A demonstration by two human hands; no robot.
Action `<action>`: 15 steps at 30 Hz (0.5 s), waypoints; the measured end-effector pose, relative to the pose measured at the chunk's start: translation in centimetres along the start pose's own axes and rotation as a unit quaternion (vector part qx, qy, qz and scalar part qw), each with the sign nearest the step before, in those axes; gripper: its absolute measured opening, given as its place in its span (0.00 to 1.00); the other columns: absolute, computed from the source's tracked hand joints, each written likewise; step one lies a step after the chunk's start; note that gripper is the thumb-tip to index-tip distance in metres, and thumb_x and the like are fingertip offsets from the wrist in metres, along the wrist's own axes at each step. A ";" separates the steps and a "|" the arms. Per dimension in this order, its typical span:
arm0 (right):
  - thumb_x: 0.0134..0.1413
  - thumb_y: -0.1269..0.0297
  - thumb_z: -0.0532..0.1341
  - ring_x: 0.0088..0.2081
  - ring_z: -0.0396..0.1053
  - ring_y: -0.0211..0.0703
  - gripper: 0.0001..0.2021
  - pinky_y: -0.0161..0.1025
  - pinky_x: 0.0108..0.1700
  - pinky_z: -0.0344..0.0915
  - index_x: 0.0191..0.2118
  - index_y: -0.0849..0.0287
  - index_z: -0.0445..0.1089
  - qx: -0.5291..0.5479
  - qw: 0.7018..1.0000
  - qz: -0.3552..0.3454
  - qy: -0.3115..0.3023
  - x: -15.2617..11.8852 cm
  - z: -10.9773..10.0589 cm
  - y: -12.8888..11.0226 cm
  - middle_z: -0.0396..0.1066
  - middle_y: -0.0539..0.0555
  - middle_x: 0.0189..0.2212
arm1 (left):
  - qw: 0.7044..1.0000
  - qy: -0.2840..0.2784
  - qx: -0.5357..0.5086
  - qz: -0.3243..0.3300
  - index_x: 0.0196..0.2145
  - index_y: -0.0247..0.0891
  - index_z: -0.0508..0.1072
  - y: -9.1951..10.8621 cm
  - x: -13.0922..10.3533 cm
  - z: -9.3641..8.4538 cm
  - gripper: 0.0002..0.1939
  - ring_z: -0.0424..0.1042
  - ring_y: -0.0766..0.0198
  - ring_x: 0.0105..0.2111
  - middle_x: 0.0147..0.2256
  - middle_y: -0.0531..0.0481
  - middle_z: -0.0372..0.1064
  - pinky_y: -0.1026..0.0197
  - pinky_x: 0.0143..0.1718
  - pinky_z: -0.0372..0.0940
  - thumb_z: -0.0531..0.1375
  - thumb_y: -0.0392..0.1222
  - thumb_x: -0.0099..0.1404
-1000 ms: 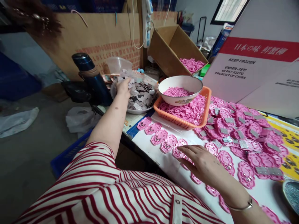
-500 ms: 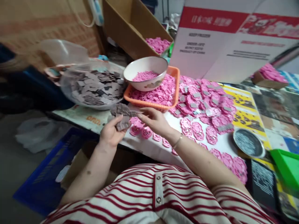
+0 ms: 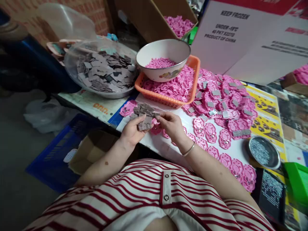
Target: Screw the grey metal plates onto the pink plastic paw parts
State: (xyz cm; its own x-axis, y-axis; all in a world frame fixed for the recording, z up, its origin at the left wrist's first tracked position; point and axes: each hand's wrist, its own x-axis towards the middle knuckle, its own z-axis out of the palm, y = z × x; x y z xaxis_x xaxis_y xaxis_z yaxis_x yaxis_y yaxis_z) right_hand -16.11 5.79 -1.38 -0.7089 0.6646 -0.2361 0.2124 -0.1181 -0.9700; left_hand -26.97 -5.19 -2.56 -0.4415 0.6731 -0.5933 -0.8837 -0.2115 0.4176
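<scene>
My left hand point(image 3: 132, 132) is closed around a bunch of small flat grey rectangular pieces point(image 3: 145, 123), its thumb on top of them. Right beside it, my right hand point(image 3: 171, 125) pinches the end of one thin grey piece point(image 3: 155, 114) at the bunch's edge. Under and around the hands, rows of pink moulded plastic parts point(image 3: 211, 132) lie on a white sheet, several with small shiny bits on them. Behind and to the right is a heap of pink parts point(image 3: 211, 93), many with a grey piece on top.
A basin point(image 3: 112, 95) of grey pieces stands at left. An enamel bowl point(image 3: 150, 73) of pink bits rests on an orange basket point(image 3: 197, 77). At right are a metal bowl point(image 3: 276, 160) and black tray point(image 3: 273, 208) of small shiny bits. A white carton point(image 3: 240, 54) stands behind.
The view has shifted, so most things sit differently in the picture. Both hands stay together at the bunch of grey pieces, the right still pinching at its edge.
</scene>
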 end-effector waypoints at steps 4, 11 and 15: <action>0.44 0.40 0.70 0.25 0.65 0.32 0.24 0.33 0.29 0.65 0.34 0.59 0.72 0.019 0.999 0.006 0.030 -0.8 0.0 0.4 0.70 0.48 0.24 | 1.000 -0.003 -0.011 0.011 0.33 0.33 0.76 0.0 0.0 0.2 0.07 0.78 0.65 0.27 0.29 0.50 0.78 0.65 0.28 0.75 0.59 0.26 0.65; 0.42 0.41 0.72 0.26 0.67 0.34 0.25 0.33 0.29 0.67 0.32 0.58 0.69 0.040 0.998 0.019 0.046 -0.8 -0.3 0.5 0.69 0.47 0.24 | 1.000 -0.020 0.002 0.008 0.34 0.31 0.77 -0.1 -0.1 0.0 0.07 0.79 0.64 0.27 0.30 0.47 0.79 0.64 0.26 0.75 0.60 0.26 0.64; 0.36 0.43 0.75 0.23 0.66 0.33 0.26 0.35 0.28 0.69 0.30 0.59 0.70 0.044 0.998 0.039 0.020 -0.8 -1.1 -0.5 0.70 0.47 0.23 | 1.000 -0.026 0.012 0.004 0.35 0.32 0.77 -0.5 -0.2 -0.1 0.05 0.78 0.64 0.27 0.30 0.48 0.79 0.64 0.27 0.75 0.62 0.27 0.64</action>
State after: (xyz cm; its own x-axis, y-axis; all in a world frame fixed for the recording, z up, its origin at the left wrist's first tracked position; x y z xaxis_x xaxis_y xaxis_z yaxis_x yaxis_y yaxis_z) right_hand -14.89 6.13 -0.61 -0.6646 0.6799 -0.3099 0.2045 -0.2333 -0.9506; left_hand -26.45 -5.30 -2.71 -0.4391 0.7079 -0.5532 -0.8758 -0.1999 0.4394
